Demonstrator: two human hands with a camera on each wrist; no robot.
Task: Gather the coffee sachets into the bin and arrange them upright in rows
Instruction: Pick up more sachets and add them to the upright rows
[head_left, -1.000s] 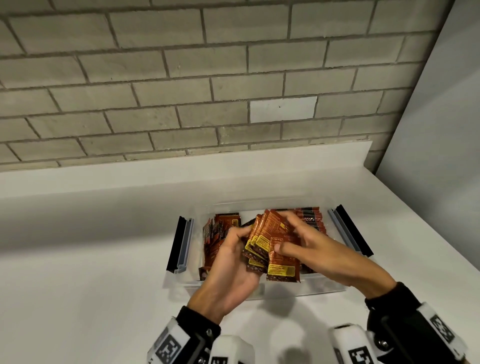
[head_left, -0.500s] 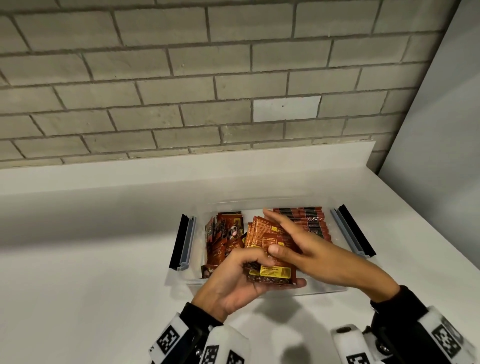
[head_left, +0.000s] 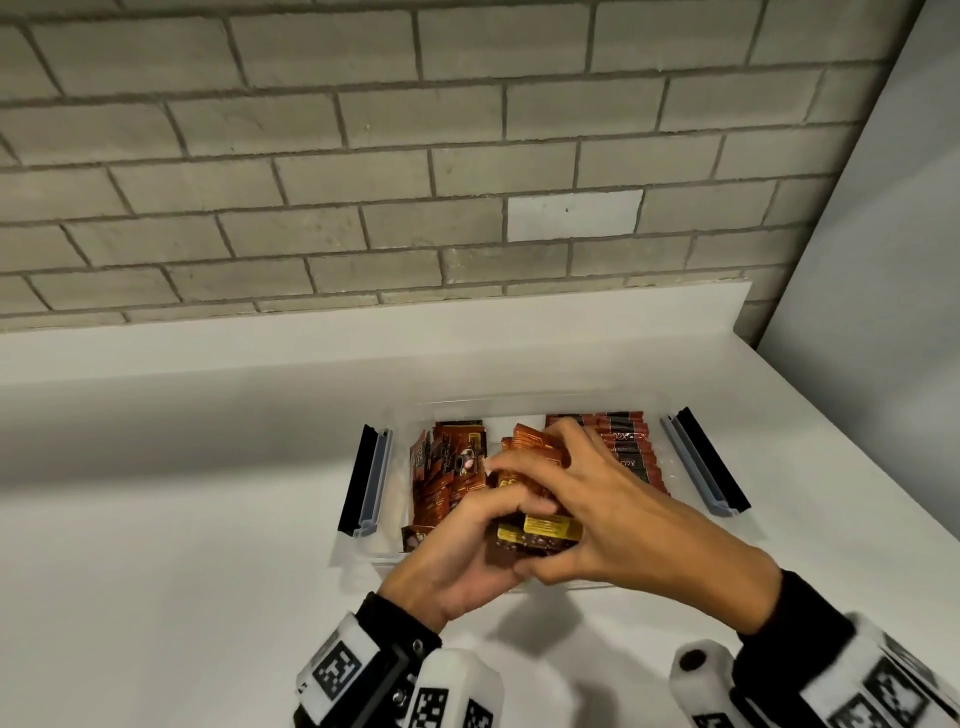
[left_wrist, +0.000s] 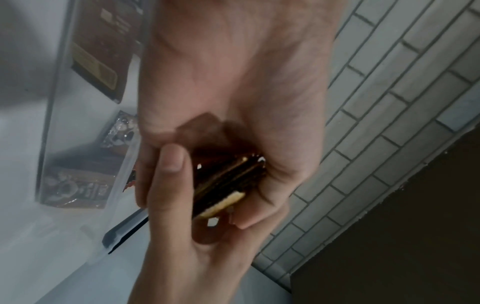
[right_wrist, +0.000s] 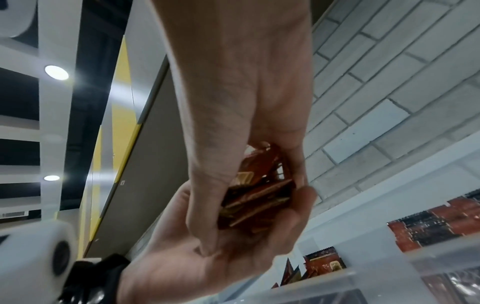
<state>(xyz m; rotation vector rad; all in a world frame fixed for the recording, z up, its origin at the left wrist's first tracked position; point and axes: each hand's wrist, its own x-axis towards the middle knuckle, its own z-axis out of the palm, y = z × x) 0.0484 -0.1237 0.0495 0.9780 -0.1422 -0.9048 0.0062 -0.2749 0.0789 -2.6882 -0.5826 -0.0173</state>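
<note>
A clear plastic bin (head_left: 524, 402) sits on the white counter. Both hands hold one bundle of orange-brown coffee sachets (head_left: 540, 530) just above the bin's near side. My left hand (head_left: 467, 540) cups the bundle from below and the left, fingers curled round it. My right hand (head_left: 597, 509) covers it from the top and right, with its thumb under the bundle's near end. In the wrist views the same bundle (left_wrist: 228, 181) (right_wrist: 254, 197) is squeezed between both hands. A row of upright sachets (head_left: 623, 447) fills the bin's right side. Leaning sachets (head_left: 447, 473) fill its left.
The bin's two flip-out latches stand at its left (head_left: 366, 480) and right (head_left: 701, 462) ends. A grey brick wall (head_left: 415, 182) rises behind the counter's raised back ledge. A plain grey wall (head_left: 883, 286) closes the right side. Bare white counter (head_left: 156, 545) lies to the left.
The fanned sachets have been pressed into a tighter bundle. My right hand has come down over the top of it and both hands have shifted slightly toward me.
</note>
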